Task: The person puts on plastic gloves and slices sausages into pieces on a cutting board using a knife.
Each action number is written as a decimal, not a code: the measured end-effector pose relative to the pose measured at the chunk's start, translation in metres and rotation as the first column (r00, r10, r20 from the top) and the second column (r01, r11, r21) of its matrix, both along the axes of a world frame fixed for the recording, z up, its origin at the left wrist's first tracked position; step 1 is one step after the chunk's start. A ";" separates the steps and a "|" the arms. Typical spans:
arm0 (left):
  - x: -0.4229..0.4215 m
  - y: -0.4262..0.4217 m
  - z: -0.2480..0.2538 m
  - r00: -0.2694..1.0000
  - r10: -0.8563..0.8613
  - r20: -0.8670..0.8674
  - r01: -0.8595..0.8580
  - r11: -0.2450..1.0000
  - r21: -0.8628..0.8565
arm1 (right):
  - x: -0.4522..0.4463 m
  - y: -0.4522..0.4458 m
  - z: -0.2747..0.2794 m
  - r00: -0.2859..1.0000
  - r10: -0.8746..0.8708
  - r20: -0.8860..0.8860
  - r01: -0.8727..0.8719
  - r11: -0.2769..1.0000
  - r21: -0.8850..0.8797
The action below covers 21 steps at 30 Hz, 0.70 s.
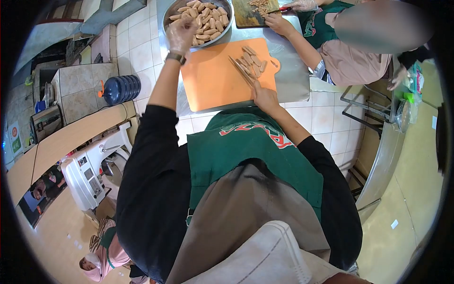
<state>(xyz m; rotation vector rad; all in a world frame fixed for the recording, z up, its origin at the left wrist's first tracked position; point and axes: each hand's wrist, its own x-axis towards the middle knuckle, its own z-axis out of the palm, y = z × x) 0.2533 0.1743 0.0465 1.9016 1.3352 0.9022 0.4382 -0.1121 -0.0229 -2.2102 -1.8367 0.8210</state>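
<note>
My left hand (182, 35), in a clear glove with a watch at the wrist, reaches over the near edge of a metal bowl (230, 26) full of sausages (205, 21). Its fingers are bent down over the sausages; whether they grip one is hidden. My right hand (265, 96) is closed round the handle of a knife (242, 71). The blade points up and left over an orange cutting board (210, 75). Sliced sausage pieces (255, 60) lie to the right of the blade on the board.
At the upper right a co-worker's hands (281, 23) work with a red-handled knife at a wooden board (241, 16) with chopped pieces. The steel table (295, 75) ends near my apron. A blue water jug (122, 90) lies on the floor at left.
</note>
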 end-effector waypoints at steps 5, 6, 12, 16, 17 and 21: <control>0.015 -0.111 -0.043 0.882 0.069 0.465 0.219 0.815 -0.537 | -0.006 -0.004 0.001 0.999 -0.028 -0.022 0.028 1.000 -0.002; 0.018 -0.129 -0.056 0.889 0.114 0.443 0.197 0.778 -0.596 | -0.007 -0.004 0.001 0.999 -0.045 -0.015 0.045 0.999 -0.012; 0.028 -0.165 -0.130 0.806 0.353 0.475 0.113 0.696 -0.709 | -0.015 -0.007 -0.007 0.998 -0.061 0.001 0.060 0.996 0.070; 0.024 -0.164 -0.131 0.876 0.311 0.367 -0.010 0.775 -0.632 | -0.021 -0.004 -0.003 0.999 -0.035 0.005 0.035 0.997 0.072; 0.025 -0.164 -0.117 0.839 0.393 0.377 0.010 0.681 -0.733 | -0.023 -0.003 0.000 0.999 -0.038 -0.005 0.038 0.996 0.078; 0.025 -0.162 -0.117 0.801 0.418 0.428 0.057 0.660 -0.749 | -0.034 0.000 0.007 0.999 -0.028 -0.020 0.029 0.997 0.076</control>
